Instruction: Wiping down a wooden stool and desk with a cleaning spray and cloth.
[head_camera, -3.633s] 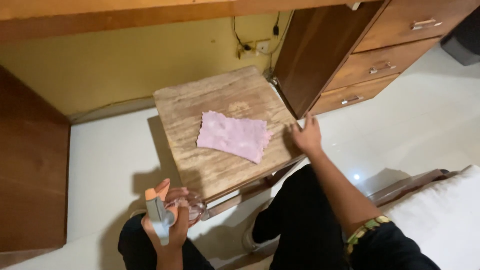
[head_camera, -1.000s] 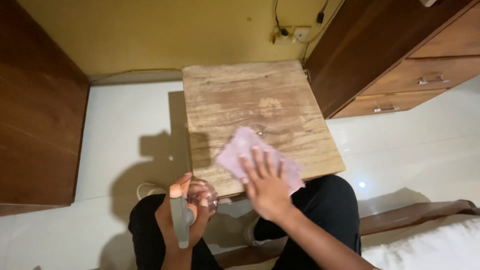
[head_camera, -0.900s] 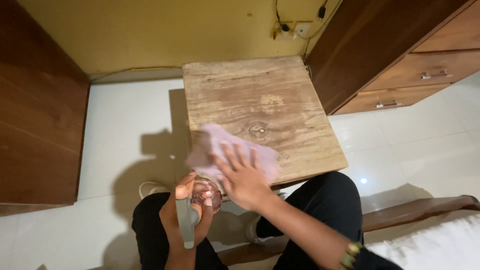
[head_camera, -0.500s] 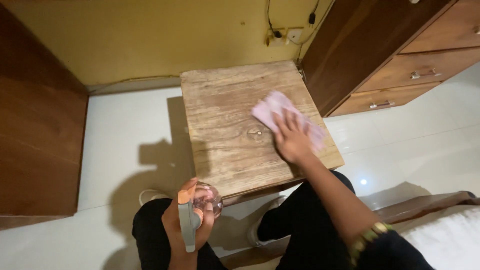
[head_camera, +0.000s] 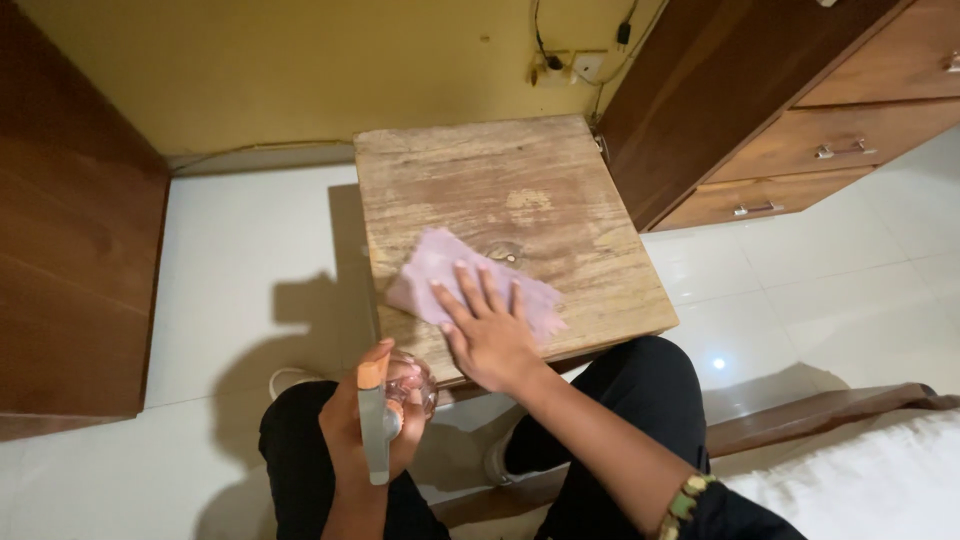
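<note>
1. Floor (head_camera: 250, 260) of pale glossy tiles under a yellow wall, with dark wooden drawers (head_camera: 840, 130) at upper right
2. Small square wooden table (head_camera: 520, 190), worn and pale, standing in front of the person's knees
3. Pink cloth (head_camera: 430, 275) lying flat on the table's near left part
4. Right hand (head_camera: 490, 335) pressed palm-down on the cloth, fingers spread apart
5. Left hand (head_camera: 365, 420) held over the lap, fingers wrapped around a clear spray bottle (head_camera: 395, 395) with a grey trigger

Cloth: pale pink cloth (head_camera: 440, 280) lay on the square worn wooden table (head_camera: 560, 190), near its front-left edge.
Drawers: brown wooden drawer unit (head_camera: 830, 130) stood right of the table.
</note>
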